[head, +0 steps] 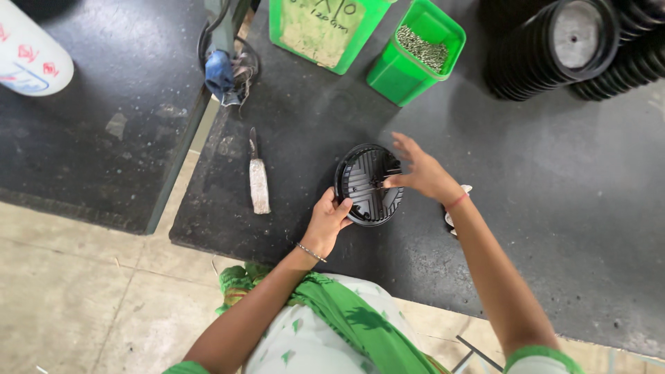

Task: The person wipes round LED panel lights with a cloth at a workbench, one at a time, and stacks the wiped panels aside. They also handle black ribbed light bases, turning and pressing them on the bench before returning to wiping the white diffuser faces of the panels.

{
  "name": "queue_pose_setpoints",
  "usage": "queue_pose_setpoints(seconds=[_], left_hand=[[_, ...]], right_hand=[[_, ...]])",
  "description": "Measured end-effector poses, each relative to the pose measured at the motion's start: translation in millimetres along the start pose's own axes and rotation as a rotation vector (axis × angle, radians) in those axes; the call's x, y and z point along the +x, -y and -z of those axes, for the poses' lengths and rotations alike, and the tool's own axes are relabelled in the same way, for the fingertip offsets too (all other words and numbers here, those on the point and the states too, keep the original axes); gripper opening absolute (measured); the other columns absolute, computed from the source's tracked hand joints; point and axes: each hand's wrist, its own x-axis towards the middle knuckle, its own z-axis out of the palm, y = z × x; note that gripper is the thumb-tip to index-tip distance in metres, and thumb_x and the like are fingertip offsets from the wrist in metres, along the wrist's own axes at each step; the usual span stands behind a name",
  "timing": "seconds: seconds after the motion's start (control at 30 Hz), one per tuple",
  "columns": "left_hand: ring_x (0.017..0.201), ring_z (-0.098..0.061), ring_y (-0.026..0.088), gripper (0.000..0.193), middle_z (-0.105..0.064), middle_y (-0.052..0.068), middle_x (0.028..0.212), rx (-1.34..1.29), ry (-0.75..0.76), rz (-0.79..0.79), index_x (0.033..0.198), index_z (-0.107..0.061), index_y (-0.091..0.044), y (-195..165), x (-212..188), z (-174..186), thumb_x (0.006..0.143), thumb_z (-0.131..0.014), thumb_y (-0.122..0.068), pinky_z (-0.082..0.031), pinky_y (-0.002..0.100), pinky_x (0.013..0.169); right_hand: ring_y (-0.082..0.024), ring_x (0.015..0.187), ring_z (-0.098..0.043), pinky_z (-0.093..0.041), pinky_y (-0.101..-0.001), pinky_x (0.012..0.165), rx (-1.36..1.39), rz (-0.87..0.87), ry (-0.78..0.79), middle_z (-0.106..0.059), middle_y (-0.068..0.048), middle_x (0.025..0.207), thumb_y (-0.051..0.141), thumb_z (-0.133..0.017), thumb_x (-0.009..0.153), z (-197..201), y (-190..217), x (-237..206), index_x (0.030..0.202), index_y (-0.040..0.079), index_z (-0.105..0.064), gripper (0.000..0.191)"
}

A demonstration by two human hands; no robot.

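A round black plastic disc (366,181) with ribs on its face lies on the black table (540,208). My left hand (327,220) grips the disc's near-left rim between thumb and fingers. My right hand (420,171) rests over the disc's right side, fingertips pinched at its centre on something too small to make out, the other fingers spread. A thin bangle sits on my left wrist and a red thread on my right wrist.
A wrapped-handle tool (258,181) lies left of the disc. A green bin of small metal parts (418,50) and a second green bin (325,29) stand at the back. Stacks of black discs (554,48) fill the back right. The table edge runs near my body.
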Motion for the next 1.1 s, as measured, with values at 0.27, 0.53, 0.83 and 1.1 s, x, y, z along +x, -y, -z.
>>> queue_pose_setpoints(seconds=[0.27,0.53,0.83,1.1], left_hand=[[0.105,-0.067,0.012,0.028,-0.069,0.003,0.115,0.000,0.025,-0.008,0.127,-0.055,-0.007,-7,-4,-4,0.102,-0.061,-0.017,-0.057,0.035,0.095],[0.107,-0.067,0.014,0.030,-0.067,0.005,0.117,-0.044,0.017,-0.005,0.129,-0.053,-0.005,-7,-8,-3,0.101,-0.062,-0.012,-0.057,0.037,0.098],[0.104,-0.067,0.016,0.030,-0.067,0.007,0.118,0.070,-0.060,0.032,0.131,-0.051,-0.003,-10,-10,-8,0.101,-0.055,-0.008,-0.058,0.035,0.093],[0.102,-0.067,0.014,0.036,-0.067,0.006,0.118,0.158,-0.073,0.027,0.133,-0.051,-0.007,-12,-13,-9,0.099,-0.059,-0.015,-0.057,0.032,0.089]], right_hand=[[-0.038,0.141,-0.047,-0.039,-0.0422,0.115,-0.260,0.104,0.114,-0.049,-0.023,0.151,0.020,-0.094,0.062,-2,20,18,0.156,0.015,-0.030,0.114],[-0.043,0.134,-0.050,-0.044,-0.0439,0.109,-0.322,0.063,0.098,-0.051,-0.027,0.144,0.014,-0.093,0.059,-15,17,26,0.155,0.014,-0.029,0.115],[-0.046,0.118,-0.060,-0.050,-0.0486,0.100,-0.372,-0.020,0.057,-0.057,-0.026,0.130,0.011,-0.093,0.058,-24,20,27,0.156,0.019,-0.023,0.121],[-0.043,0.121,-0.059,-0.048,-0.0598,0.096,-0.425,-0.086,0.049,-0.057,-0.018,0.133,0.011,-0.095,0.057,-32,25,26,0.157,0.025,-0.020,0.126]])
